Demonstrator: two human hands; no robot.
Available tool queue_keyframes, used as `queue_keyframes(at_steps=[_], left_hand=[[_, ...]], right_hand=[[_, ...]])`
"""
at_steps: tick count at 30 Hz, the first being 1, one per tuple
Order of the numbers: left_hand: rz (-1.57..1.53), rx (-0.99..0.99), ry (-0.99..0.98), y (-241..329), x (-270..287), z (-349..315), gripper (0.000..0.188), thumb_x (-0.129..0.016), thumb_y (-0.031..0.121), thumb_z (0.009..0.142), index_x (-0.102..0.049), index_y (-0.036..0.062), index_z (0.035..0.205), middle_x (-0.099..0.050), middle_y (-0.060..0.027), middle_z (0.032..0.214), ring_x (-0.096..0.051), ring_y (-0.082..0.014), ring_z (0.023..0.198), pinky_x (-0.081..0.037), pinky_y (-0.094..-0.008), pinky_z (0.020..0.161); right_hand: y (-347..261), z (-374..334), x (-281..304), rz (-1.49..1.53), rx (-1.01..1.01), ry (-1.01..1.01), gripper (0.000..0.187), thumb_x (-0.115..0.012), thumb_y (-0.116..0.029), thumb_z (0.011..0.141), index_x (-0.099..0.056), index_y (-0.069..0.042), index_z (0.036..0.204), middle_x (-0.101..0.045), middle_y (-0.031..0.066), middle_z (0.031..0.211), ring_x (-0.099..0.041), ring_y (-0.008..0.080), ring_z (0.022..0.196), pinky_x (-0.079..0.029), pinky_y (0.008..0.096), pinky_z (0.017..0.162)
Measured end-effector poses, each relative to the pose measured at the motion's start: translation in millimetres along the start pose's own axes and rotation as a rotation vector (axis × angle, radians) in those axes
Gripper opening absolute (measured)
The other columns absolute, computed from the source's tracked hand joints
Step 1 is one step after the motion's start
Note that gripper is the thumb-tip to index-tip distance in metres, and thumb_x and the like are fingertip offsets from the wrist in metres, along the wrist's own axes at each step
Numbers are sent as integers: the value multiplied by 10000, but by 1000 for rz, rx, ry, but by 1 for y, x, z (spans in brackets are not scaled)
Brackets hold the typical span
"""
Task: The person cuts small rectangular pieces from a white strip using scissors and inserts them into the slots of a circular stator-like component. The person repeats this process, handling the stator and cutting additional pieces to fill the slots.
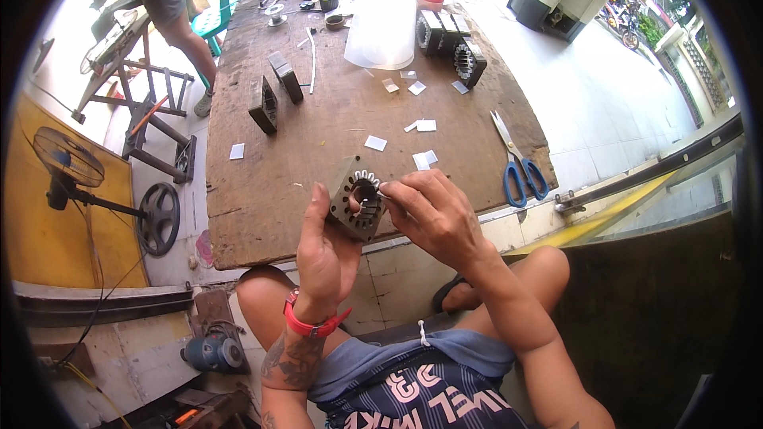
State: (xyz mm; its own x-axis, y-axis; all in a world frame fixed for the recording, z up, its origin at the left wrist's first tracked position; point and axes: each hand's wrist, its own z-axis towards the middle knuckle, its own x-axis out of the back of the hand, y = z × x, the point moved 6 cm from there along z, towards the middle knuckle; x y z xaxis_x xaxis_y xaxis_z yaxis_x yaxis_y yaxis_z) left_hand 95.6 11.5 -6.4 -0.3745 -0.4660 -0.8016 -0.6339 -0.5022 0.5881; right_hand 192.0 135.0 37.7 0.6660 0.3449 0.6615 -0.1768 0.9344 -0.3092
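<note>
My left hand (326, 248) holds up a square grey motor stator core (346, 205) over the table's near edge, its thumb along the left side. Slots ring the core's round bore, and white liners show in several along the top; other slots look dark. My right hand (435, 210) is closed in a pinch at the bore's right edge. A small pale piece shows at its fingertips, probably slot paper, mostly hidden. Cut pieces of white insulating paper (376, 143) lie just beyond the core. Blue-handled scissors (517, 163) lie to the right of my right hand.
More stator cores stand on the wooden table (334, 123): two at left (264, 105), several at right (470, 61). A roll of translucent sheet (383, 24) lies farther back, near wire spools and tools. A fan (67, 157) stands at left. Another person (168, 8) is at far left.
</note>
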Motion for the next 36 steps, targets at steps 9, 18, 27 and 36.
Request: queue_keyframes(at_steps=[9,18,27,36], left_hand=[[9,2,38,3,-3,-1,479,-426,462,1143,-647,39,1095,-702,-73,1104,-644,-213,1146,-474,-410,1086],[15,24,-10,3,-9,-4,506,-403,479,1146,-642,52,1020,-702,-93,1164,-631,-215,1183,-466,-411,1103],[-1,11,-6,1,-6,-3,506,-412,481,1143,-642,34,1087,-694,-73,1144,-626,-205,1197,-474,-407,1079],[-88,-45,17,21,19,14,514,-430,466,1129,-617,-12,1169,-658,-186,1303,-574,-316,1349,-436,-546,1187]], right_hand=[[3,-2,-1,37,6,-94,467,-718,37,804,-711,-98,1251,-645,78,1101,-671,272,1018,-596,390,835],[5,0,2,161,-58,45,375,-765,-3,859,-714,-56,1227,-726,91,1026,-719,276,908,-607,385,758],[6,-5,1,170,-108,57,354,-807,-37,872,-723,-52,1215,-751,119,1098,-746,299,981,-624,399,788],[22,-8,-6,105,-332,55,243,-745,-131,957,-728,-68,1191,-675,108,1063,-632,303,1052,-500,428,935]])
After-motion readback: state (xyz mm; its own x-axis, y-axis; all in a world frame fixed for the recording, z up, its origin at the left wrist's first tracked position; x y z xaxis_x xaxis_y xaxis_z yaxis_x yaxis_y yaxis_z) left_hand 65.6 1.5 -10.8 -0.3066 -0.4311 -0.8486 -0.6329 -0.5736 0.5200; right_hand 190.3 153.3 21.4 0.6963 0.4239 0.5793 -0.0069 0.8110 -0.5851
